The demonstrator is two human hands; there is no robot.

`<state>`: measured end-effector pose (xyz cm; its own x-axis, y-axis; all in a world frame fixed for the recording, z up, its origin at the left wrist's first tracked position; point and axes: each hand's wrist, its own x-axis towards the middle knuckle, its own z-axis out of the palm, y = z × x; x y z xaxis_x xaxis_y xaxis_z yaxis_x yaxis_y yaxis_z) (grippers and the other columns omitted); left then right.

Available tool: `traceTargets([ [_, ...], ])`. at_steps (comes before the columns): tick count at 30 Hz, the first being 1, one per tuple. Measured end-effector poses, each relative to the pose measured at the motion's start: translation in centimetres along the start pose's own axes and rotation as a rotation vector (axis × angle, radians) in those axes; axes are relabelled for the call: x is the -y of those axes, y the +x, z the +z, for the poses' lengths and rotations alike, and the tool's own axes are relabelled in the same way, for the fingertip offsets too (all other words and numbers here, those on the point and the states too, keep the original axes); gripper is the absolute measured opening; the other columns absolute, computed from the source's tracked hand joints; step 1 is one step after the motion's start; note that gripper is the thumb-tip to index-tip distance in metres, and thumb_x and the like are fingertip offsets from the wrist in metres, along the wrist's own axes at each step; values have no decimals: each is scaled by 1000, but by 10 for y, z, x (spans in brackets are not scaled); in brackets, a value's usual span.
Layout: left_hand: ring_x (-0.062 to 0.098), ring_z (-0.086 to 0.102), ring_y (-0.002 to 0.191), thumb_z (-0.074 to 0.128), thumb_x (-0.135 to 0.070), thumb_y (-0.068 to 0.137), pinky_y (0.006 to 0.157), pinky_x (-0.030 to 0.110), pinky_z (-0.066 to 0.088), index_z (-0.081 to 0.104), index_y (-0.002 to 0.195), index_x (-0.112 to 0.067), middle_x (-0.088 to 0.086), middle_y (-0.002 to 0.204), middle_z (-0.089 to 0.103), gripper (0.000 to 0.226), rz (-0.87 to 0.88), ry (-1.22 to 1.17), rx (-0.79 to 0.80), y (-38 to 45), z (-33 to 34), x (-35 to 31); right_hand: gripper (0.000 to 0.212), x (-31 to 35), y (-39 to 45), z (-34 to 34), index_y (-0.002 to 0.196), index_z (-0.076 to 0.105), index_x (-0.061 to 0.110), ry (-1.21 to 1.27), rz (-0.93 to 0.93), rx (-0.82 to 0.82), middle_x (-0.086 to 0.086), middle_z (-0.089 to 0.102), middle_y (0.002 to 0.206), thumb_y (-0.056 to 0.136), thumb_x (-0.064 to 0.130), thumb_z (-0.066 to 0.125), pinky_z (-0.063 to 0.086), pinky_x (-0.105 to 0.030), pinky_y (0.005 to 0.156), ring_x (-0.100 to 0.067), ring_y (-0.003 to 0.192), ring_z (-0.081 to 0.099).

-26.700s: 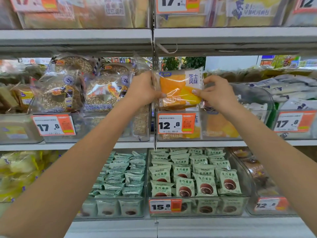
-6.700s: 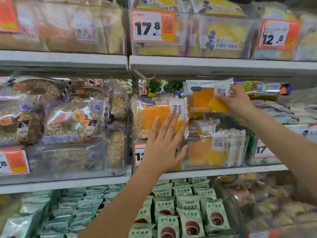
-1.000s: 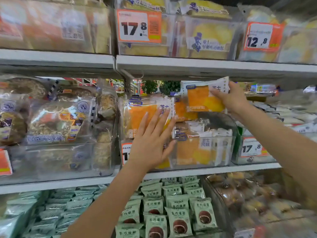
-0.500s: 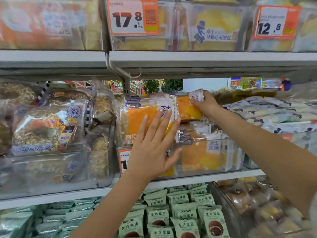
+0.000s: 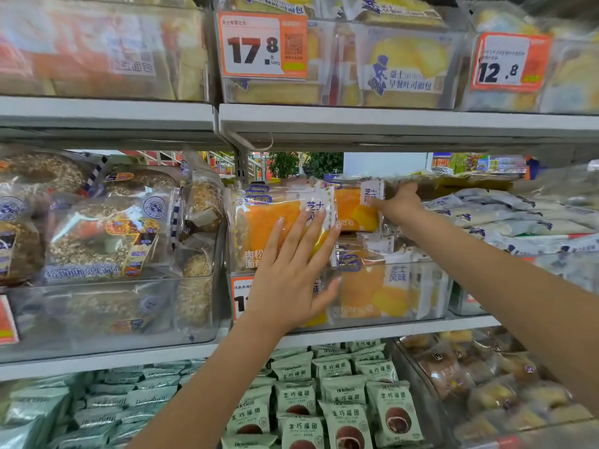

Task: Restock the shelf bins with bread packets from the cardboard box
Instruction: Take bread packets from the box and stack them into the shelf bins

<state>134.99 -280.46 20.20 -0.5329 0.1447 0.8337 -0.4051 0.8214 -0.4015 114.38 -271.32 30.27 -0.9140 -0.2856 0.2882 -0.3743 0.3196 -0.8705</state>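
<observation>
Orange bread in clear wrappers fills the middle of the view, and both hands are on it. The left hand [image 5: 291, 270] lies flat, fingers straight and spread, pressing the front bread packet [image 5: 272, 228] upright against the stack behind it; it grips nothing. At about 2 o'clock from it, the right hand [image 5: 400, 204] pinches a second bread packet [image 5: 355, 209] by its white right-hand edge, holding it on top of the packets already standing in the clear shelf bin [image 5: 389, 293].

That bin sits on the middle shelf and holds more orange packets standing on edge. A price label [image 5: 241, 298] on its front, at 8 o'clock from the left palm, is partly hidden by the wrist.

At 9 o'clock, a neighbouring clear bin [image 5: 107, 312] holds seeded ring loaves [image 5: 94, 234] in bags. At 3 o'clock lie pale packets [image 5: 525, 222] stacked flat.

At 12 o'clock, the upper shelf [image 5: 356, 119] carries bins of yellow sliced bread with orange price tags reading 17.8 [image 5: 262, 43] and 12.8 [image 5: 509, 63].

At 6 o'clock, the lower shelf holds rows of small green snack packets [image 5: 343, 403], with browner blurred packets [image 5: 479, 380] beside them at 4 o'clock.
</observation>
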Motion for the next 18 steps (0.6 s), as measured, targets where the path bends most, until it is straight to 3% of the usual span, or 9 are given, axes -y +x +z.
traceTargets([
  [4, 28, 18, 145, 29, -51, 95, 117, 51, 12, 33, 148, -16, 9, 155, 24, 63, 24, -41, 52, 2, -6, 1, 27, 4, -58, -16, 120, 44, 6, 316, -202, -163, -7, 56, 112, 94, 2, 48, 50, -25, 78, -19, 99, 55],
  [7, 25, 21, 144, 28, -42, 97, 117, 49, 8, 37, 146, -14, 10, 154, 28, 57, 85, -109, 48, -9, -18, -2, 18, -11, -123, -26, 105, 47, 13, 395, -455, -211, 6, 51, 94, 93, -1, 46, 44, -14, 74, -8, 86, 51],
  [11, 25, 34, 138, 34, -33, 96, 115, 49, 18, 42, 143, -13, 13, 148, 39, 51, 228, -253, -13, -67, -34, -29, 20, -69, -218, -21, 96, 47, 17, 328, -716, -173, 7, 53, 88, 91, -2, 44, 43, -16, 75, -5, 83, 52],
  [15, 30, 50, 114, 33, -29, 97, 98, 45, 36, 47, 129, -8, 18, 127, 59, 41, 280, -370, 96, -163, -40, -77, 18, -157, -301, 12, 95, 53, 9, 164, -642, 76, -2, 53, 88, 88, -4, 43, 39, -8, 69, -9, 77, 50],
  [18, 33, 54, 98, 41, -25, 92, 83, 42, 42, 47, 115, -5, 22, 111, 64, 31, 246, -474, 273, -243, -42, -112, 22, -228, -350, 39, 97, 54, 13, 19, -481, 312, 5, 52, 89, 86, -4, 43, 40, -19, 70, -6, 79, 48],
])
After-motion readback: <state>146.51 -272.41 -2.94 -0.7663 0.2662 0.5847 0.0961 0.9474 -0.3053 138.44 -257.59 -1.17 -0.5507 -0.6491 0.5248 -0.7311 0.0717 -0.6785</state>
